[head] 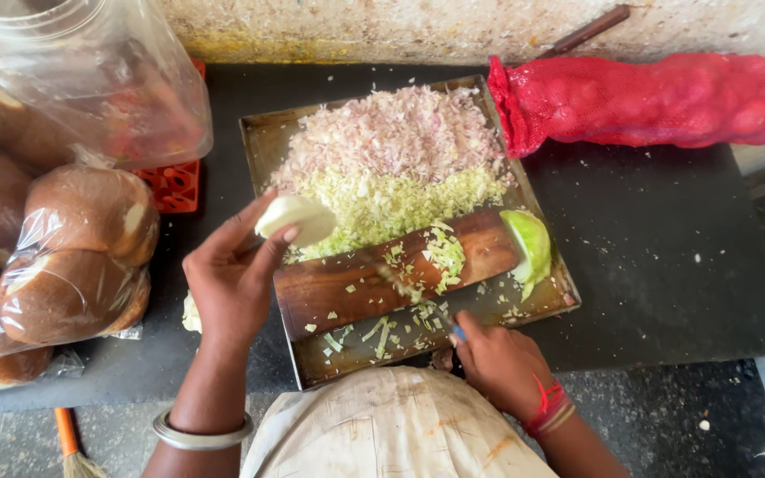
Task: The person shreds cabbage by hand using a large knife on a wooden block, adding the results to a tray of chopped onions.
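My left hand (236, 279) is lifted over the tray's near-left corner, its fingers (269, 250) curled round a pale wedge of cabbage (298, 219), pinched between thumb and fingertips; my right hand (499, 361) sits low at the tray's near edge, fingers closed on a knife handle (459, 334), though the blade is blurred and I cannot tell exactly how it lies; between the two hands runs the wooden cutting board (356, 283), set slantwise in the metal tray (263, 142), scattered with loose shreds; at the board's far right end, beyond my right fingers, rests another green cabbage wedge (529, 243), uncut; past the board, away from both hands, lies a heap of shredded cabbage (400, 204) and behind it a heap of chopped onion (391, 133); I judge the chopping well along, with two wedges left; further out on the dark bench (666, 257) lie a red mesh sack (648, 102) to the right and bagged buns (73, 257) to the left of my left hand.
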